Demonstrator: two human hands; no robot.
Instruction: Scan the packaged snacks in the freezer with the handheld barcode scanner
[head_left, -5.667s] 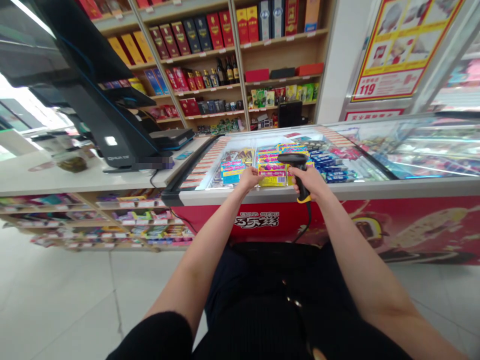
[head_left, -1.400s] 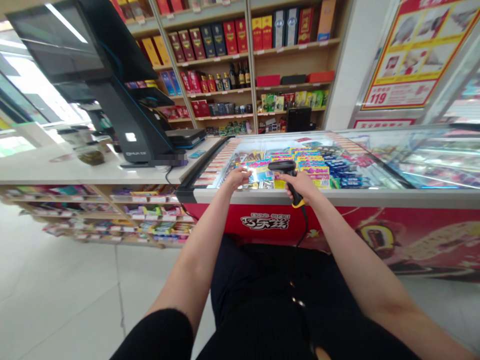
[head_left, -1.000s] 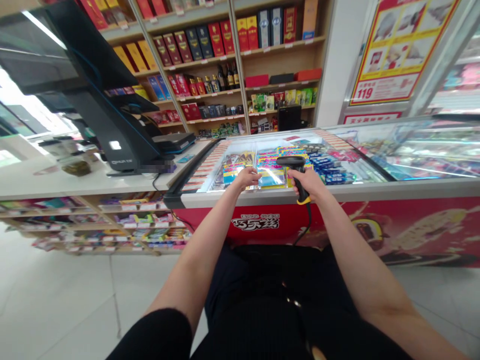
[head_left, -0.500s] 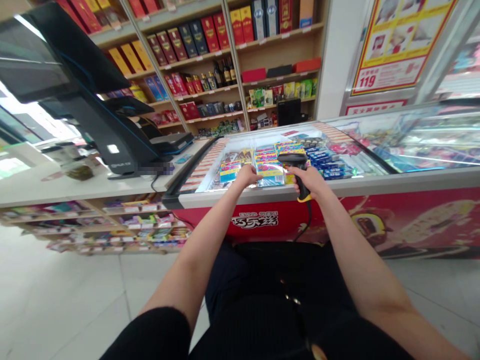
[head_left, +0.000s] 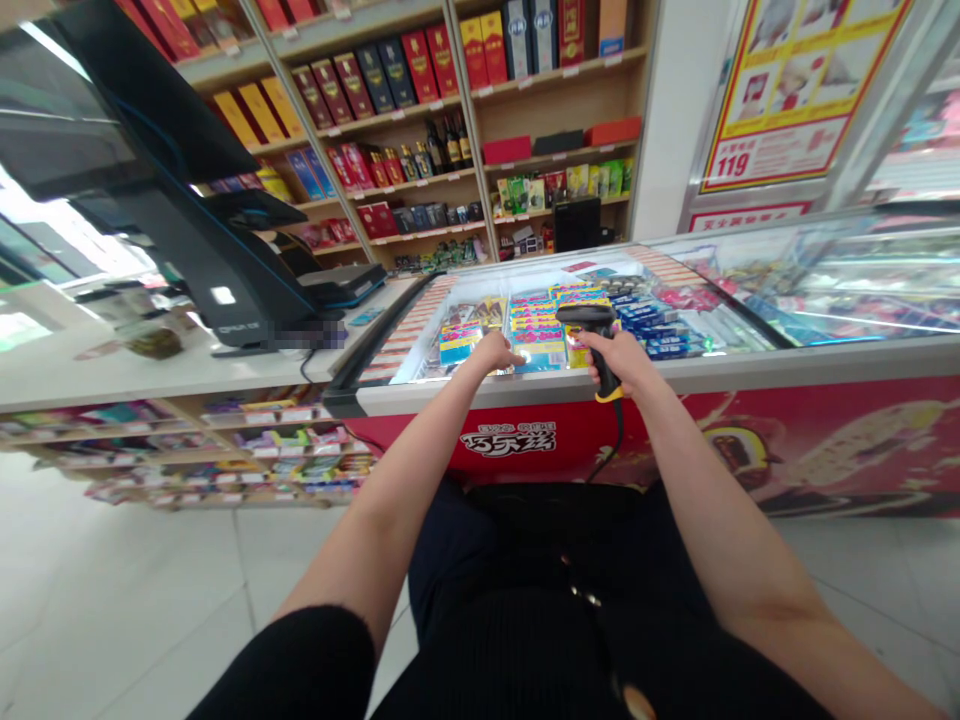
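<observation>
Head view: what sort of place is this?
Probably a shop: wooden shelves carry boxes and bottles, a checkout-style terminal stands on the counter, and the right hand holds a scanner.

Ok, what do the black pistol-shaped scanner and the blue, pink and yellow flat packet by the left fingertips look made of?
Black pistol-shaped scanner: probably hard plastic with a satin finish, judging by its smooth, moulded-looking curves.
Blue, pink and yellow flat packet: likely glossy plastic film, as the printed face looks shiny; coated paper is possible.

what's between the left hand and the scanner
In the head view, a blue packet lies beside the left hand, then part of a yellow packet shows close to the scanner.
</observation>
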